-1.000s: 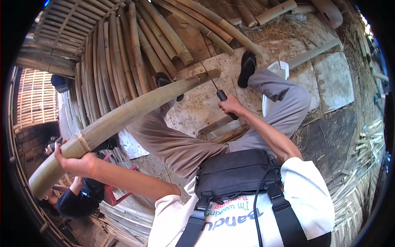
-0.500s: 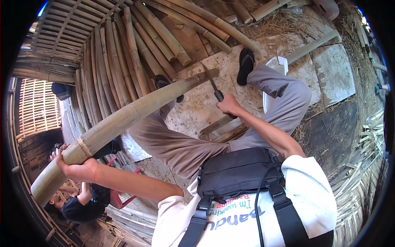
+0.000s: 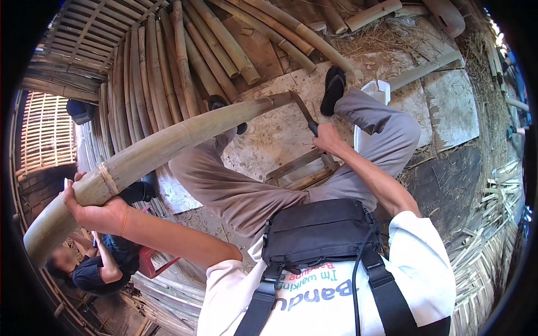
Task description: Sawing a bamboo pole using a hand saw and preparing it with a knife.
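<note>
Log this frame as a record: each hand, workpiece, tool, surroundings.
left hand: holds bamboo pole near its wide lower-left end
right hand: grips bladed tool by its dark handle
workpiece: the pole, slanting from lower left to upper middle, pale band beside the left hand
blade: at the pole's narrow far end; exact contact unclear
surroundings: row of bamboo poles beyond; another person in dark clothing at lower left, by a red seat

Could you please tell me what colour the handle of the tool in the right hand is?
The handle is black, seen in the head view.
</note>
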Motion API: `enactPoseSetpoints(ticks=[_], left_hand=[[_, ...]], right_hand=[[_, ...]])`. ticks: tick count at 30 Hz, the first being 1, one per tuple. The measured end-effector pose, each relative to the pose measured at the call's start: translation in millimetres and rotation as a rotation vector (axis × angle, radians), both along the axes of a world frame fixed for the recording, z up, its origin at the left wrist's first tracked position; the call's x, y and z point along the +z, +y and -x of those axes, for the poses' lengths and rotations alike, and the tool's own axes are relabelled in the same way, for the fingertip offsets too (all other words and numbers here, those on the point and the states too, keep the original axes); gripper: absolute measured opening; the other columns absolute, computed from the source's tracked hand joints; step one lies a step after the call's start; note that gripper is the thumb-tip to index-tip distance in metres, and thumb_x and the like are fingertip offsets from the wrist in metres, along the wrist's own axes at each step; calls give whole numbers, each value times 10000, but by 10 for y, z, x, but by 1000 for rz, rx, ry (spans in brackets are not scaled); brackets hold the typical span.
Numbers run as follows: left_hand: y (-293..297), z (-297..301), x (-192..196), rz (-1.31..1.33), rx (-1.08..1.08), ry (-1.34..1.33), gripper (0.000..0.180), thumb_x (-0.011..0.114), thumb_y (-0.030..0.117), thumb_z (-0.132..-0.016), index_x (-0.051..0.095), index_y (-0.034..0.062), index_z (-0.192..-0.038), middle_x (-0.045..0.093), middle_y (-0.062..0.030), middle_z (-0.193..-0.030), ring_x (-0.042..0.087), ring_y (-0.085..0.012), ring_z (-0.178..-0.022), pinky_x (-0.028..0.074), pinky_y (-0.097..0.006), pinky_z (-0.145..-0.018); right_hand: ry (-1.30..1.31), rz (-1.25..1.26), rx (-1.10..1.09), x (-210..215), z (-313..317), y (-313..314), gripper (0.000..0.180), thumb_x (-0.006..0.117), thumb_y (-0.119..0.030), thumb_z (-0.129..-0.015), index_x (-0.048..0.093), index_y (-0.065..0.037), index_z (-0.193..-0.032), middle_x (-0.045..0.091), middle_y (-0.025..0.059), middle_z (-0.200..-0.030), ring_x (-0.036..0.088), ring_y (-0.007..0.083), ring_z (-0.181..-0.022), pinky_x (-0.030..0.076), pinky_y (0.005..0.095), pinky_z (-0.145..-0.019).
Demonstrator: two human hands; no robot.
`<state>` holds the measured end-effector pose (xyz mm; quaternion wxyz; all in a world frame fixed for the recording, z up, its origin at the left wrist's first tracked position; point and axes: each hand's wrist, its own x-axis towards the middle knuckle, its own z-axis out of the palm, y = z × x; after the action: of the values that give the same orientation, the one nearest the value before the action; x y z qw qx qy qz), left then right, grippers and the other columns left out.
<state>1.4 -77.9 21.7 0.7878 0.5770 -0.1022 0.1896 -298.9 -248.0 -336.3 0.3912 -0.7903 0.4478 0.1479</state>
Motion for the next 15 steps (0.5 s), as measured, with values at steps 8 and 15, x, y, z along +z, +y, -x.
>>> enactPoseSetpoints(ticks=[8, 15], left_hand=[[5, 51, -2, 44, -136, 4, 273, 608, 122, -717, 511, -23, -926, 562, -148, -796, 575, -227, -788, 466, -348, -769], [0, 175, -1, 22, -85, -30, 388, 598, 117, -708, 429, -12, -1032, 526, -153, -799, 575, -243, -793, 466, -372, -774]], right_hand=[[-94, -335, -309, -127, 238, -73, 247, 590, -140, -688, 596, 103, -644, 619, 159, -566, 636, 257, -515, 526, 356, -590], [88, -43, -169, -156, 281, -25, 378, 685, -256, -592, 634, 100, -707, 631, 222, -666, 652, 343, -712, 515, 391, -701]])
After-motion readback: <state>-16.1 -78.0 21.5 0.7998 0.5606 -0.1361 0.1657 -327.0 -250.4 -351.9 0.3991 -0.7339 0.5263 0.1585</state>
